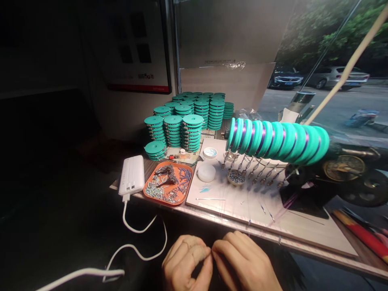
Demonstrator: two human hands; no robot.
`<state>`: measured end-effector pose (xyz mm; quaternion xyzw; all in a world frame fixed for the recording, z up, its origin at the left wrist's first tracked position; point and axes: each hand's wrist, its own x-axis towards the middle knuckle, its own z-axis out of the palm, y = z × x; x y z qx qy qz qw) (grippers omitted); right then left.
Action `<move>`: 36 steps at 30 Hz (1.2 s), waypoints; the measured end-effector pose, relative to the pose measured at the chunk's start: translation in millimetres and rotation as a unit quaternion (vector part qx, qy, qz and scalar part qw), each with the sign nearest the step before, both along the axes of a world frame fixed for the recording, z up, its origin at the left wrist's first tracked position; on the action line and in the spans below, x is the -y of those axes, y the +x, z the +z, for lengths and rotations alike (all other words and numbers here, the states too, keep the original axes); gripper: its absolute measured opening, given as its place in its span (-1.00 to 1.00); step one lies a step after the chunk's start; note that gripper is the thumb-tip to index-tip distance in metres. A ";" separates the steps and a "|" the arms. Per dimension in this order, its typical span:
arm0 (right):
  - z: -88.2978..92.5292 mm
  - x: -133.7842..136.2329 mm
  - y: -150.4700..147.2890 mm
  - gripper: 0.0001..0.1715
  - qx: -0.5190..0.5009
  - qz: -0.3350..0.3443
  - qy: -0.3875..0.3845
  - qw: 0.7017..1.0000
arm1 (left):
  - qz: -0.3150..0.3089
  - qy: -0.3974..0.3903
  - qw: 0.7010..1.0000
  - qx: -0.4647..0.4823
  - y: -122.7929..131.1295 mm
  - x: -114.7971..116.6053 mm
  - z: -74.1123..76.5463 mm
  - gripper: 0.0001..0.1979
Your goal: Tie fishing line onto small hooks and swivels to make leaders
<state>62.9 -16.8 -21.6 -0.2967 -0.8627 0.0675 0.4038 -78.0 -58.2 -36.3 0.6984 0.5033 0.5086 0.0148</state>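
Note:
Both my hands are close together in front of the table's near edge, fingertips almost meeting. My left hand point(188, 262) is closed in a pinch, thumb against forefinger. My right hand point(244, 260) is curled with its fingers pressed together too. Whatever they hold between them is too small to make out. Beyond them lies a pale board point(233, 208) with a thin metal needle-like tool point(210, 199) and small metal pieces point(272, 217). Above the board, a row of green foam spools point(279, 141) wound with purple line sits on a dark machine, with small metal fittings point(256, 180) hanging below.
An orange tray point(147, 193) of small metal parts and tubes stands left of the board, beside a white power bank point(132, 174) with a cable point(136, 231). Stacked green spools point(192, 121) fill the back. A round dish of grey pellets point(236, 184) is under the spool row.

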 end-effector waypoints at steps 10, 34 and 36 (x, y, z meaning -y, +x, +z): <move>1.9 1.1 -0.4 -0.74 -0.005 -0.003 -0.002 1.000 | -0.002 0.001 1.000 -0.009 -0.7 0.7 -1.7 -0.77; -5.2 3.4 1.4 -0.78 0.040 -0.010 0.019 0.999 | 0.022 0.010 0.999 -0.025 -0.1 1.1 1.9 -0.80; -0.2 1.2 1.0 -0.77 0.037 -0.017 0.034 0.999 | 0.031 0.002 0.999 -0.036 -1.3 1.0 3.8 -0.81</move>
